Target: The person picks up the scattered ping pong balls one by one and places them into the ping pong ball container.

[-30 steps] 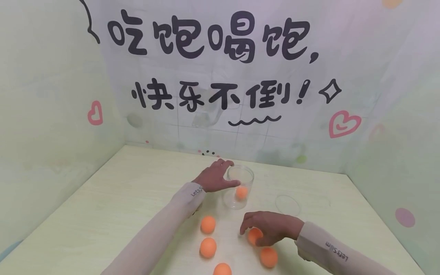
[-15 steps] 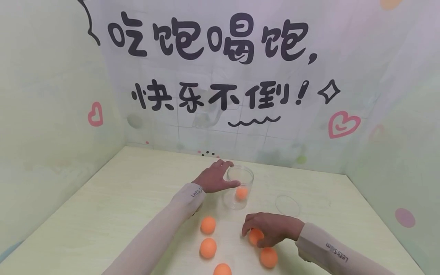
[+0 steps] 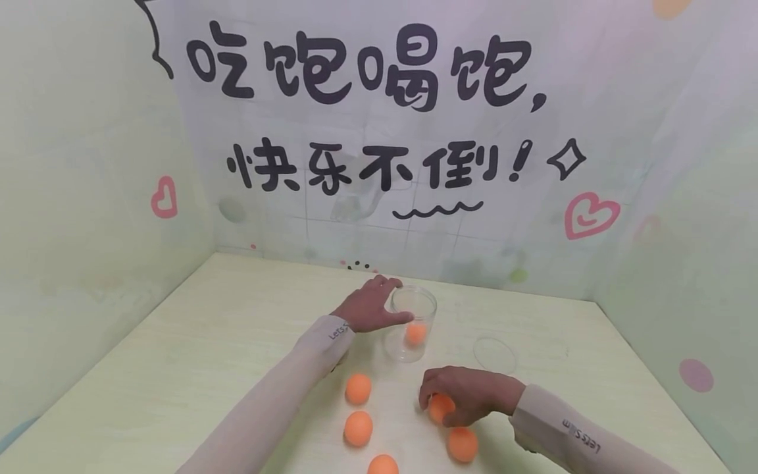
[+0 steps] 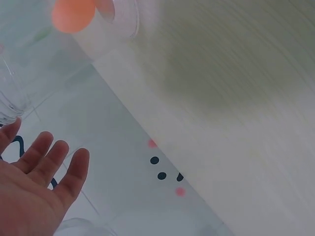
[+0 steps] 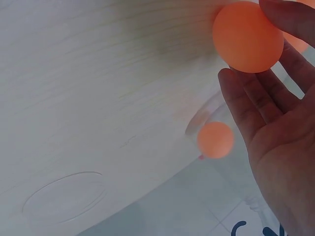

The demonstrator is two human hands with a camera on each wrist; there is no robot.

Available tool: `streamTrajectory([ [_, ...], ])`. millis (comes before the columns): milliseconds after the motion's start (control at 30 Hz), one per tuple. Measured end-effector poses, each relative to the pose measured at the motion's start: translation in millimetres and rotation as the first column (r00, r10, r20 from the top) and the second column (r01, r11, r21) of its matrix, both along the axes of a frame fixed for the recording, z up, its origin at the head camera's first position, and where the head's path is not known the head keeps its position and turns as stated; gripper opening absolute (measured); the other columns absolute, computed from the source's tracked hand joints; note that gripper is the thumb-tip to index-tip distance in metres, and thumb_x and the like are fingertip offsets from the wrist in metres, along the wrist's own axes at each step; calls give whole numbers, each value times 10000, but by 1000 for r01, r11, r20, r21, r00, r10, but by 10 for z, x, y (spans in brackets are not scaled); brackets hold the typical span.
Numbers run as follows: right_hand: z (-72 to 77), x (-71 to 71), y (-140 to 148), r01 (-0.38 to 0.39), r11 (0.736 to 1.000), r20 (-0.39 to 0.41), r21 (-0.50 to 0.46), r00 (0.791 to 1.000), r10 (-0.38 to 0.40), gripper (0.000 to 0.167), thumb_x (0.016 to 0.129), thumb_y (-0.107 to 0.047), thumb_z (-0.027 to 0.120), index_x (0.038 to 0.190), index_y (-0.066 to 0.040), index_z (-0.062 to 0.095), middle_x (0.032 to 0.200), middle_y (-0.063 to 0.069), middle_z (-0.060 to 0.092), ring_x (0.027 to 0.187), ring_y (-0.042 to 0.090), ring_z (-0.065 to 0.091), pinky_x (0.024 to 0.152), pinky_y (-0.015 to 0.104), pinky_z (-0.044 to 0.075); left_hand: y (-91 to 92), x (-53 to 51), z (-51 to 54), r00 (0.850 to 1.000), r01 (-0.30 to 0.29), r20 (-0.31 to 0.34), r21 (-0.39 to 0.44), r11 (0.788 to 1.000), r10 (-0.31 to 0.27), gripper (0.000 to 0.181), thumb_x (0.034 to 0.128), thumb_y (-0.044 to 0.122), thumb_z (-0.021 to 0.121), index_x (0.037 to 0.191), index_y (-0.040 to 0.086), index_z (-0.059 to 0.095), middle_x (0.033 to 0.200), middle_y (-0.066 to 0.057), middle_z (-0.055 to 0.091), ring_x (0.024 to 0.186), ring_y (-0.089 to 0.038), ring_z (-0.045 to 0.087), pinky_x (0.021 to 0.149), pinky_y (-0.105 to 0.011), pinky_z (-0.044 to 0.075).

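The head view looks forward and down across the table [image 3: 207, 336] to the lettered wall [image 3: 367, 122], from farthest off. Each wrist view looks tilted, from close by, past the left hand [image 4: 37, 194] or right hand [image 5: 278, 123] towards that wall; all three share the clear jar [image 3: 418, 305].

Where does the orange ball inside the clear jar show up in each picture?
Head: the orange ball is below centre, slightly right, inside the clear jar.
Left wrist: the orange ball is at the top left.
Right wrist: the orange ball is right of centre, below the bigger-looking ball in the right hand.
Shared landmark: the table's far edge.
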State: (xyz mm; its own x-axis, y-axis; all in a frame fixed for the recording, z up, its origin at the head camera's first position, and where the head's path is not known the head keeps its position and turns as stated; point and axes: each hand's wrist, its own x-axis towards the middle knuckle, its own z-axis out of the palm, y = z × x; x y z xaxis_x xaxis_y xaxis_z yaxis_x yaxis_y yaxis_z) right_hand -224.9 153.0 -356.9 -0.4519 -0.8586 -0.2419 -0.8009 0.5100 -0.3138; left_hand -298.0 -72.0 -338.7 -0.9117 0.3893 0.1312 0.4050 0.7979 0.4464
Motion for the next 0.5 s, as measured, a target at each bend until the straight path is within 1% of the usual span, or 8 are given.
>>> streamTrajectory([
  [100, -10, -2, 12, -5, 1000, -1, -9, 1000, 5, 294, 734, -27, 704, 998, -148, 662, 990, -117, 581, 868, -19, 516, 846, 182, 455, 0, -1, 9, 1000, 10, -1, -2, 1000, -10, 707, 826, 563, 629, 1369, 148, 454, 1340, -101, 488, 1174, -269, 512, 939, -453, 465],
  [233, -16, -11, 25, -32, 999, -16, -23, 999, 31, 298, 726, -27, 708, 997, -143, 660, 988, -108, 582, 866, -20, 517, 837, 176, 454, 1, -4, 17, 1000, 19, 14, 8, 1000, -20, 718, 831, 549, 634, 1370, 112, 448, 1338, -90, 497, 1205, -251, 495, 977, -435, 446],
  [333, -14, -17, 30, -43, 999, -24, -28, 999, 42, 302, 723, -25, 711, 996, -143, 658, 992, -106, 583, 870, -20, 519, 835, 174, 453, 7, -21, 9, 999, 29, 36, 46, 999, -31, 718, 836, 523, 645, 1365, 82, 442, 1310, -85, 520, 1181, -234, 506, 992, -415, 435],
  [433, -14, -18, 32, -34, 999, -12, -32, 999, 34, 305, 722, -17, 705, 998, -140, 660, 995, -107, 584, 876, -21, 520, 840, 177, 453, 13, -52, -27, 997, 43, 62, 98, 994, -49, 710, 843, 482, 656, 1358, 49, 431, 1279, -88, 541, 1135, -212, 527, 989, -391, 434],
  [500, -17, -16, 33, -27, 999, -2, -31, 1000, 27, 305, 724, -12, 700, 999, -139, 661, 996, -108, 584, 879, -22, 518, 846, 178, 452, 13, -65, -49, 995, 49, 82, 125, 991, -60, 715, 847, 462, 660, 1366, 36, 414, 1284, -97, 541, 1132, -210, 532, 991, -387, 432],
])
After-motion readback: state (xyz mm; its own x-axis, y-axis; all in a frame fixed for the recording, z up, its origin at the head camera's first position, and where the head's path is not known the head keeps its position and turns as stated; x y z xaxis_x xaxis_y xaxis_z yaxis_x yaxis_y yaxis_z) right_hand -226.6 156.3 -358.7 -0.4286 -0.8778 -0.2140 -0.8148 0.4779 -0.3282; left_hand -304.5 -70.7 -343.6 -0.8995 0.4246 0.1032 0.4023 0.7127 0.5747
